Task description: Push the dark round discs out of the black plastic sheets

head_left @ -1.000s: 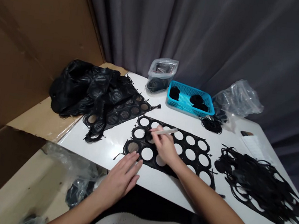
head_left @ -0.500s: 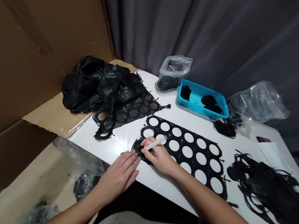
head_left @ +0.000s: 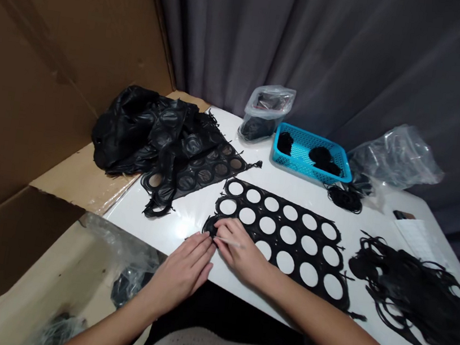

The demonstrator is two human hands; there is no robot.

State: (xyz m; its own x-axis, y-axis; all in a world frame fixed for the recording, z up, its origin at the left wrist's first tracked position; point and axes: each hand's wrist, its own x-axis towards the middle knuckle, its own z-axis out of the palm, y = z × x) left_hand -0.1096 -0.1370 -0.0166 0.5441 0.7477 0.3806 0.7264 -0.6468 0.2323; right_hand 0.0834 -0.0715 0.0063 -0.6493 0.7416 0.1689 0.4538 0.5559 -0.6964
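Grey curtains (head_left: pixel 316 47) hang behind a white bench (head_left: pixel 170 230) where we work on a black sheet punched with round holes (head_left: pixel 279 219). Our right hand (head_left: pixel 240 251) pinches a slim white stick (head_left: pixel 231 242) tight against the sheet's corner ring (head_left: pixel 211 227), while our left hand (head_left: pixel 182 271) lies open just beside it, steadying, gripping nothing.

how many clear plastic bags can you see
3. A zip bag sits at the back of the white table, a crumpled bag at its back right, and loose plastic on the cardboard beside it. More could be hidden.
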